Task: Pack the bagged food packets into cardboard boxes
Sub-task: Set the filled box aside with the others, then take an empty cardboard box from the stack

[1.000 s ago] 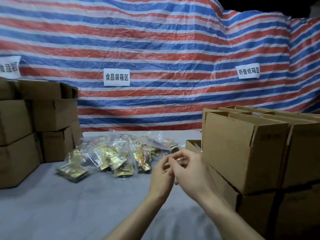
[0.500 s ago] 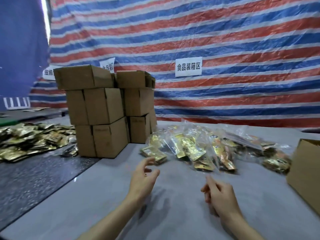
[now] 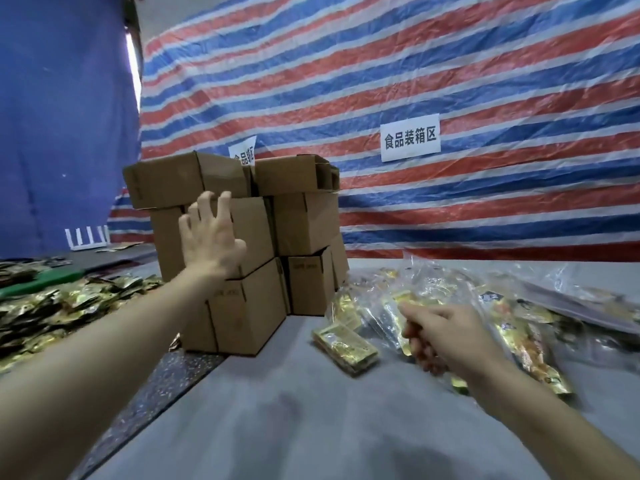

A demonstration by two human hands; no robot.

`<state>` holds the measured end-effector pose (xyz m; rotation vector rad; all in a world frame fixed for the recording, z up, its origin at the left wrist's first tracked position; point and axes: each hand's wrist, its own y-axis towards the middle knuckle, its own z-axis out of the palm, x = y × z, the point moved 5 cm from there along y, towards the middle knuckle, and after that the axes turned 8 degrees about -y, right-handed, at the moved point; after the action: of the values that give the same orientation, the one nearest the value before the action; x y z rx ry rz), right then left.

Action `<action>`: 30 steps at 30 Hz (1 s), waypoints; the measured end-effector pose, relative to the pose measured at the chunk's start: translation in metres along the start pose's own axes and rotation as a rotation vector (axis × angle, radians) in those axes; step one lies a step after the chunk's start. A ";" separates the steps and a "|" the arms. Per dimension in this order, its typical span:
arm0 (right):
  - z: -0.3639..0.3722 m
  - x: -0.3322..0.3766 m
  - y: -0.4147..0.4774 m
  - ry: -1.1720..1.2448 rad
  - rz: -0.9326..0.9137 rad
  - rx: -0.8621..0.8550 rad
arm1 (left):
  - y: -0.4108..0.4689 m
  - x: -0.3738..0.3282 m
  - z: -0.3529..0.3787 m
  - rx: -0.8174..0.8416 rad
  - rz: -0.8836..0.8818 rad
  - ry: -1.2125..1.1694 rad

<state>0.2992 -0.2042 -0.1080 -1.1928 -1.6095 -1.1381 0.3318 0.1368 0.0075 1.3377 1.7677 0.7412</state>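
1. Since the earlier frame, the left hand [image 3: 211,237] is lifted to the stacked cardboard boxes [image 3: 304,220] at far left, fingers spread, nothing held.
2. The right hand [image 3: 450,337] is brought over the bagged packets [image 3: 346,344] at right, fingers curled; a grip can't be told.
3. Packets are judged light, floppy and kinda slippery, so best pinched at a sealed edge.

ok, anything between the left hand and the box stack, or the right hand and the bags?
Nothing visible. The left hand, fingers spread, is up against the middle tier of the stack of cardboard boxes; I can't tell whether it touches. The right hand is directly over the bagged packets; whether it grips one is unclear.
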 end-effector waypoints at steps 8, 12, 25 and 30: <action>-0.005 0.041 0.001 0.220 -0.252 -0.056 | 0.108 0.061 -0.033 0.025 0.088 0.458; -0.001 0.044 -0.001 0.125 -0.325 -0.002 | 0.121 0.070 -0.022 0.135 0.134 0.582; -0.010 0.061 -0.008 0.099 -0.416 0.016 | 0.127 0.059 -0.002 0.050 0.232 0.469; -0.012 0.064 -0.011 0.130 -0.427 0.023 | 0.116 0.048 -0.018 -0.077 0.377 0.353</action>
<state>0.2757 -0.2023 -0.0460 -0.7586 -1.8192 -1.4248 0.3688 0.2149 0.1004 1.5819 1.7440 1.3069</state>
